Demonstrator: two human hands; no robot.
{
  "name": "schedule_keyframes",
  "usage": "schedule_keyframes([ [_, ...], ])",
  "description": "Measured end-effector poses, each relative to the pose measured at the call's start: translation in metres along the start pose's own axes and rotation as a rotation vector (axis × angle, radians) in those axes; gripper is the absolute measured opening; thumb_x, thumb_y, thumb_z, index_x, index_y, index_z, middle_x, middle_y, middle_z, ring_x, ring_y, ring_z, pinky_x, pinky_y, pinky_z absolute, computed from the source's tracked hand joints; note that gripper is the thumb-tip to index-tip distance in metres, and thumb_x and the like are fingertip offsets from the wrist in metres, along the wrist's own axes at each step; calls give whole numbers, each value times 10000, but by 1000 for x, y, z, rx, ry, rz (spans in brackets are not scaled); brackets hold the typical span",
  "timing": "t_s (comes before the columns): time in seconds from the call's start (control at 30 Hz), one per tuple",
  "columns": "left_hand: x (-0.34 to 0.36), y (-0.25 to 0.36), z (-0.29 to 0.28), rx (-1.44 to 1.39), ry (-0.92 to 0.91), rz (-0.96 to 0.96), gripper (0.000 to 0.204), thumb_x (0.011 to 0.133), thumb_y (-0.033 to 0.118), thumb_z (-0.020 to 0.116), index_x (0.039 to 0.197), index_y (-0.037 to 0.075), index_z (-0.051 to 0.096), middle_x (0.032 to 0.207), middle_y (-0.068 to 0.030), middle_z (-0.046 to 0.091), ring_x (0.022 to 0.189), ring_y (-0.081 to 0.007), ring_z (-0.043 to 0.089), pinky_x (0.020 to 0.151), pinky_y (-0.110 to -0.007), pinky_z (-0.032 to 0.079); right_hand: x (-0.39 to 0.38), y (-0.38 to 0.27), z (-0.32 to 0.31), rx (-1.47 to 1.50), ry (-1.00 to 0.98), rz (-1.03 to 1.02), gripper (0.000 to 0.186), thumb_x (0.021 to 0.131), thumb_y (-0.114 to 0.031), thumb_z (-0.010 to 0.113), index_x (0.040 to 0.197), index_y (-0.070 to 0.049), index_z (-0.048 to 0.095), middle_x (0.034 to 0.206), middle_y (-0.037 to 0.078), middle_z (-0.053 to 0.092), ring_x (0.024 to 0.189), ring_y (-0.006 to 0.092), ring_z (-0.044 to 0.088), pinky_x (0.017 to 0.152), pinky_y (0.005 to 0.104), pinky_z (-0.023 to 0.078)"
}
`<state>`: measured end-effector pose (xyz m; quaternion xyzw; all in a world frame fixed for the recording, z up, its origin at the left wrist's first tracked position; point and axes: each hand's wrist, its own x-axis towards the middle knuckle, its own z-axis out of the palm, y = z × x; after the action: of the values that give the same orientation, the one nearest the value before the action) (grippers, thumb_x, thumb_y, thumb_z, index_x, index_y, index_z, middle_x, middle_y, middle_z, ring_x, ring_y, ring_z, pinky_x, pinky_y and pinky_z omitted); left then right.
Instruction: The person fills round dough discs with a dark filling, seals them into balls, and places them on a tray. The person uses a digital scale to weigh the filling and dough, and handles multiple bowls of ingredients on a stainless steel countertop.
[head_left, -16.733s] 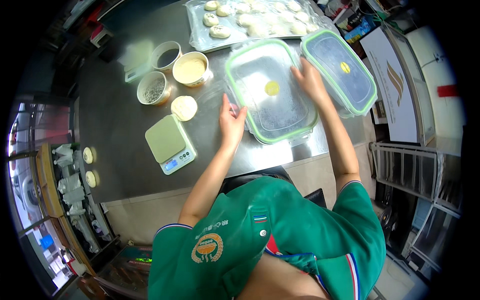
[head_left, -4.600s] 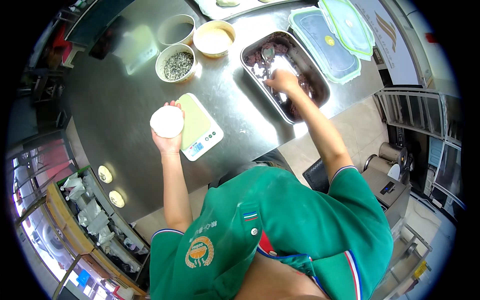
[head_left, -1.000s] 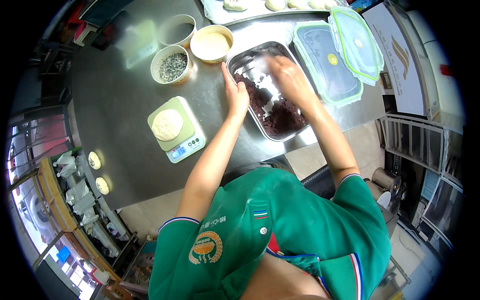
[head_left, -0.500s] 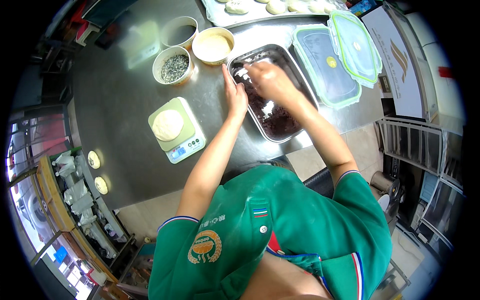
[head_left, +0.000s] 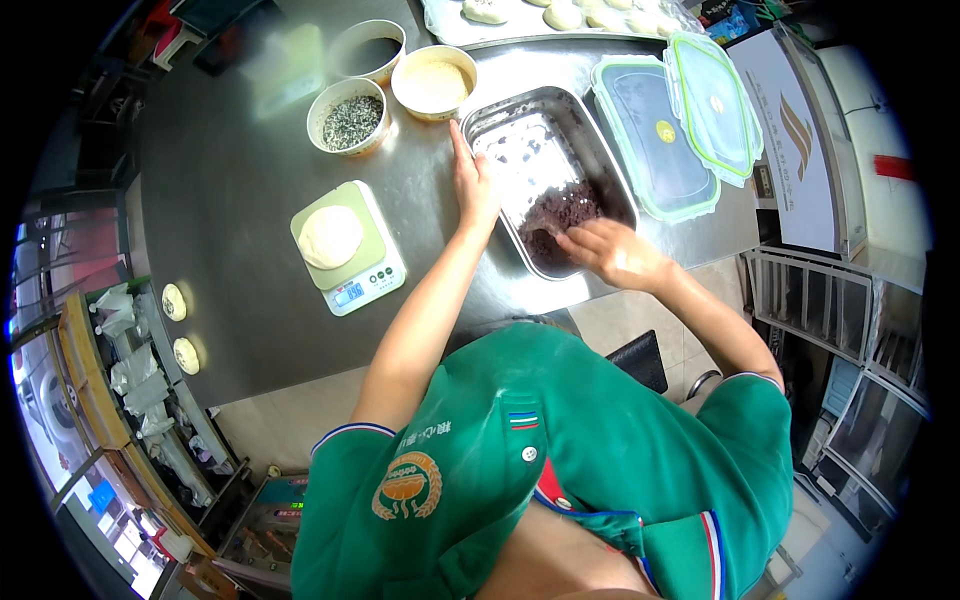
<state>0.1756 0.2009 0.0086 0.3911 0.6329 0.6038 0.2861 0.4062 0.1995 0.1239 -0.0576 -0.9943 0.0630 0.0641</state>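
A deep rectangular steel pan (head_left: 603, 150) stands on the metal table, holding crumbly dark red paste (head_left: 566, 208) heaped toward its near end. The far part of its bottom is mostly bare and smeared. My left hand (head_left: 476, 190) lies along the pan's left wall, fingers stretched and thumb by the rim. Over the near right corner, my right hand (head_left: 618, 256) has its fingers pressed together, with their tips in the paste. To the left, a round piece of dough (head_left: 331, 237) rests on a digital scale (head_left: 370, 290) whose display is lit.
Three round tubs stand beyond the scale: one with black and white seeds (head_left: 351, 122), one with pale contents (head_left: 434, 84), one dark inside (head_left: 368, 50). Green-rimmed plastic lids (head_left: 655, 140) lie right of the pan. A tray of dough pieces (head_left: 560, 38) is behind; two small dough rounds (head_left: 174, 301) sit left.
My right hand has swept from the pan's far end to its near right corner. The paste is now gathered near, exposing the far bottom. My left hand keeps its place at the wall.
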Motion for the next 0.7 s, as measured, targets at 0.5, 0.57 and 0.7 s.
schedule_keyframes([
  [0.5,4,22,4,88,-28,-200,715,878,-39,374,1536,65,115,1471,-300,347,1339,-389,409,1105,-384,322,-17,-21,5,-5,246,357,467,780,-45,647,1232,37,569,1046,166,615,939,305,604,794,390,513],
  [0.57,7,24,6,109,-30,-202,712,878,-34,378,1535,62,120,1468,-303,348,1335,-395,412,1104,-386,323,-20,-9,25,38,177,358,444,814,-53,611,1243,46,557,1036,164,615,938,299,596,806,373,497],
  [0.7,1,9,0,106,-7,-109,697,877,-29,384,1528,51,148,1438,-318,375,1320,-405,422,1097,-396,330,-1,15,0,-234,166,130,492,796,-95,618,1271,16,552,1067,100,625,980,234,594,839,340,489],
])
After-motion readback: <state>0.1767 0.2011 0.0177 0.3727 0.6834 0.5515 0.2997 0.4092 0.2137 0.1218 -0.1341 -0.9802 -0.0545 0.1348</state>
